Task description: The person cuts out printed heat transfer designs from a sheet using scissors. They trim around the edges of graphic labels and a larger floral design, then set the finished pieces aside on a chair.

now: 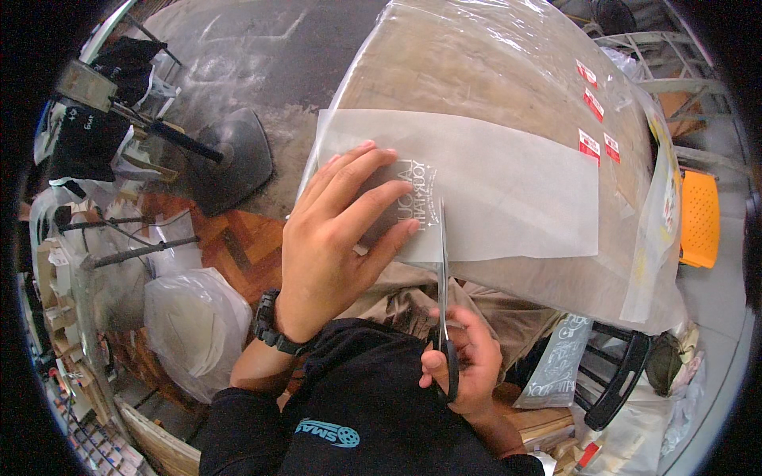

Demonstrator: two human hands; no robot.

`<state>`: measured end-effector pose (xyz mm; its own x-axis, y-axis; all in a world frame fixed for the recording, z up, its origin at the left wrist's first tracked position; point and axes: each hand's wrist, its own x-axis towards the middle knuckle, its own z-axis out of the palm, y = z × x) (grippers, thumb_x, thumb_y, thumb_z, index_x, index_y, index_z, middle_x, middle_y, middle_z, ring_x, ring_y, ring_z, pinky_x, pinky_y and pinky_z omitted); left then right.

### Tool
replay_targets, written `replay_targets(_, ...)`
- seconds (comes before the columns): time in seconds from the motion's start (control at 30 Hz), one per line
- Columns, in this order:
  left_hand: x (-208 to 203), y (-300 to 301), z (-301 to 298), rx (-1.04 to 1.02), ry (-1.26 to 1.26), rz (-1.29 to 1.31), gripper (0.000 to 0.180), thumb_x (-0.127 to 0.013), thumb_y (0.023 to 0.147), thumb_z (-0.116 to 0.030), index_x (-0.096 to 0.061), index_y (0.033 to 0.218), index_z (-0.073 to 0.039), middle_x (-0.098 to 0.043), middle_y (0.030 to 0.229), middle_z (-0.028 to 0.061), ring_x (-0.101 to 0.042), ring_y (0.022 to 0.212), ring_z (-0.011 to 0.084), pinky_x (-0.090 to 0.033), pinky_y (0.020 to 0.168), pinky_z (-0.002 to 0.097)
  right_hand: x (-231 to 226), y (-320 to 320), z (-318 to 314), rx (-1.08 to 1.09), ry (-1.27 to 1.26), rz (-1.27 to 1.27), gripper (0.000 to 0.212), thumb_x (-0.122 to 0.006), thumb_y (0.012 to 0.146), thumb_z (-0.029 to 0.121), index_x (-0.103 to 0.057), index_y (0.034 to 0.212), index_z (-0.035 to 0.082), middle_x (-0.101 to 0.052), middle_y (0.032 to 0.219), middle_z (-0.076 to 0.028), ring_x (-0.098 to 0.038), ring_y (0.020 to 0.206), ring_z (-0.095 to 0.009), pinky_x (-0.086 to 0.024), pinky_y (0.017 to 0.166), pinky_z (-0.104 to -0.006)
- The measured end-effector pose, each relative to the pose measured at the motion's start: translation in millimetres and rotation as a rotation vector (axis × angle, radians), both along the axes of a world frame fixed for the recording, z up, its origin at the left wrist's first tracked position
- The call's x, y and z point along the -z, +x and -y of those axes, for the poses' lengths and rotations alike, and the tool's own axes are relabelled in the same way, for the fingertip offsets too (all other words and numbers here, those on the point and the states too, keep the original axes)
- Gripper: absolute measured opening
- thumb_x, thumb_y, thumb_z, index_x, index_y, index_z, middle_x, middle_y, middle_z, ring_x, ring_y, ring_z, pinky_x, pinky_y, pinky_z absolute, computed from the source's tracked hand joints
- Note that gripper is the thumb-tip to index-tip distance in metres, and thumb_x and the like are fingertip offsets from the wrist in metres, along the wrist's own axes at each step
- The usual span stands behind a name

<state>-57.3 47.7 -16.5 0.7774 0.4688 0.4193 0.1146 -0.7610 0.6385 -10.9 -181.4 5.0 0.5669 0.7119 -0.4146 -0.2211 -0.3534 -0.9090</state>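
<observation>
Head view, the only one we have: we see the left hand (332, 222) palm down, fingers spread and slightly bent, clasping nothing, lying over the white-lettered part (419, 194) of a translucent sheet (516, 198). We can't tell if that part is a separate piece. A dark wristband (272, 327) sits on the left wrist. The right hand (472, 361) is curled around the black handles of a pair of scissors (444, 270), thumb and fingers closed on them. Blades point away from the body, over the sheet just right of the lettering; we can't tell if material is between them. The sheet lies on a plastic-covered surface (476, 71), in front of the person's black top (365, 397). Red-and-white labels (589, 144) sit near its far right corner; an orange perforated object (700, 218) is well off to the right.
</observation>
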Motion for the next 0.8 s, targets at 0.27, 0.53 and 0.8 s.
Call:
replay_targets(0.27,-1,1,0,-0.007,-0.003,0.002,0.036,-0.083,0.073,-0.013,-0.073,0.107,-0.007,-0.064,0.130,0.0136,-0.056,0.128,0.0355,-0.047,0.105,0.0441,7,-8,-2,0.154,0.084,-0.123,0.056,-0.078,0.089,0.023,-0.032,0.117,0.006,-0.060,0.073,-0.009,-0.060,0.053,-0.013,-0.051,0.047,-0.0248)
replay_targets(0.53,-3,1,1,-0.015,-0.020,0.008,0.036,-0.083,0.072,-0.012,-0.073,0.106,-0.007,-0.064,0.129,0.0136,-0.056,0.128,0.0351,-0.047,0.105,0.0440,6,2,-15,0.187,0.142,-0.126,0.049,-0.081,0.087,0.015,-0.037,0.107,0.007,-0.055,0.076,-0.002,-0.055,0.054,-0.007,-0.046,0.047,-0.0209)
replay_targets(0.8,-2,1,1,-0.021,-0.024,0.005,0.036,-0.083,0.073,-0.013,-0.073,0.107,-0.007,-0.064,0.129,0.0138,-0.057,0.128,0.0353,-0.046,0.105,0.0442,8,0,-16,0.209,0.122,-0.119,0.050,-0.082,0.086,0.017,-0.037,0.105,0.008,-0.054,0.077,-0.002,-0.055,0.055,-0.007,-0.047,0.047,-0.0207)
